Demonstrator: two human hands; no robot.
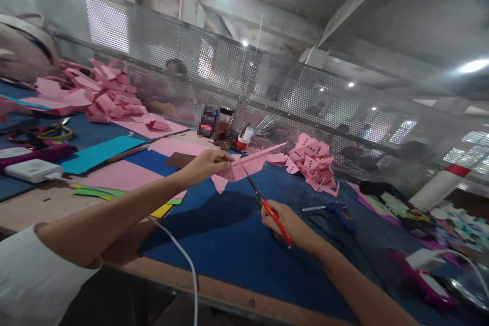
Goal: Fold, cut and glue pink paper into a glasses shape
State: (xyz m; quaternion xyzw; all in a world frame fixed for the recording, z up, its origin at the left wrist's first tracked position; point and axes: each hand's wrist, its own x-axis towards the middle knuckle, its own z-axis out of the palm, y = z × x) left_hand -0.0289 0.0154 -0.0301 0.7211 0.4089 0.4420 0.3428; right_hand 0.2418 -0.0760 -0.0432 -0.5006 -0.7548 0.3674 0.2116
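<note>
My left hand (208, 163) pinches a folded piece of pink paper (248, 163) and holds it up above the blue mat (229, 244). My right hand (290, 224) is closed round the red handles of a pair of scissors (267, 206). The scissor blades point up and left and meet the lower edge of the pink paper. A small pink offcut hangs below the paper near my left fingers.
A pile of pink cut pieces with dark dots (313, 160) lies behind the paper. More pink scraps (107, 94) are heaped at the far left. A glue gun (336, 210), a white charger (32, 169), coloured sheets and a white bottle (439, 186) lie around. A perforated metal screen (267, 86) runs along the back.
</note>
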